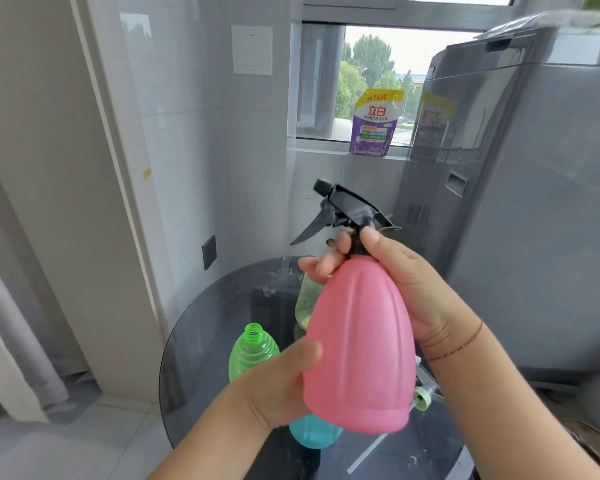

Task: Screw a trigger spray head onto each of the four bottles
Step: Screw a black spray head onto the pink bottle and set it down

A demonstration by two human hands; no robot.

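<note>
A grey washing machine (534, 202) fills the right side, standing against a tiled wall with a window (371, 84) behind it. Below and in front lies a round dark glass bench (215, 323). Held up above the bench is a pink bottle (359, 344), tilted slightly with its base toward the camera. The left hand (281, 382) is wrapped around the bottle's lower left side, thumb across the front. The right hand (406, 289) is closed around the bottle's neck, thumb and fingers gripping the collar of a black spray head (347, 211) that sits on top of the bottle, its trigger pointing down to the left. A thin red string circles the right wrist. On the sill stands a purple and yellow refill pouch (376, 123). A green bottle (253, 351) with an open threaded neck stands on the bench just left of the pink one. A blue bottle (314, 433) shows beneath the pink one, mostly hidden. A pale clear bottle (307, 299) stands behind. A small light green cap (422, 400) lies at the right, beside the pink bottle's base.
</note>
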